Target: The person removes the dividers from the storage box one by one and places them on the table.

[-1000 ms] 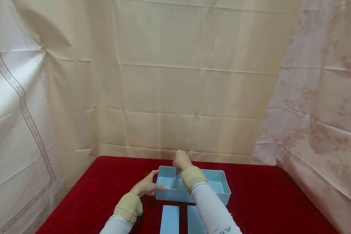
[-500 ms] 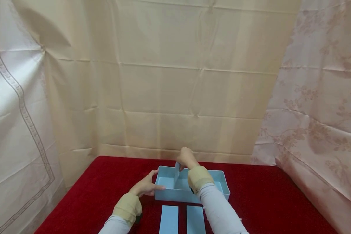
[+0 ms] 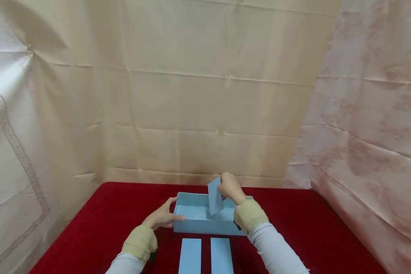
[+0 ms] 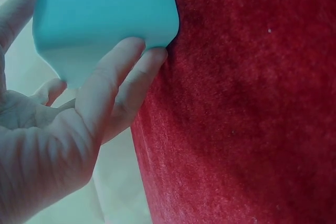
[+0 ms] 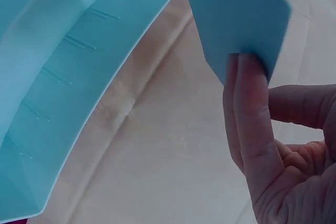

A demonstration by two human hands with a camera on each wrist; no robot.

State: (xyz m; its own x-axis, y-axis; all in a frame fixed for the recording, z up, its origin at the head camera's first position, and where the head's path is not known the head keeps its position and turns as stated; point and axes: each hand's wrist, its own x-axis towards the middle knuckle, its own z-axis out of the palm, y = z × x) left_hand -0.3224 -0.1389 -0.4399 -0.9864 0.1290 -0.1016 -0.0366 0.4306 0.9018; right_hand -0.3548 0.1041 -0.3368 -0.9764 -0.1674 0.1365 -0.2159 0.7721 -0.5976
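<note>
A long light-blue plastic box [image 3: 209, 227] sits on the red cloth with its top uncovered. My left hand [image 3: 161, 217] grips its left end, thumb on the near wall and fingers toward the far side; the left wrist view shows fingers [image 4: 113, 74] against that end wall [image 4: 105, 14]. A thin blue divider panel [image 3: 214, 196] is pinched by one end in my right hand [image 3: 231, 187], standing tilted over the box. In the right wrist view, the fingers lie flat on the divider [image 5: 239, 17], and small slot ribs line the box's inner wall [image 5: 79, 51].
Two flat blue panels [image 3: 190, 255] lie side by side on the red cloth [image 3: 294, 228] in front of the box. A beige curtain [image 3: 205, 114] hangs behind the table, and a pinkish patterned one [image 3: 370, 133] hangs at the right.
My right hand has moved right and turned the divider from nearly edge-on to showing its broad face, drawing it higher out of the box. My left hand keeps its grip. The head view has shifted slightly.
</note>
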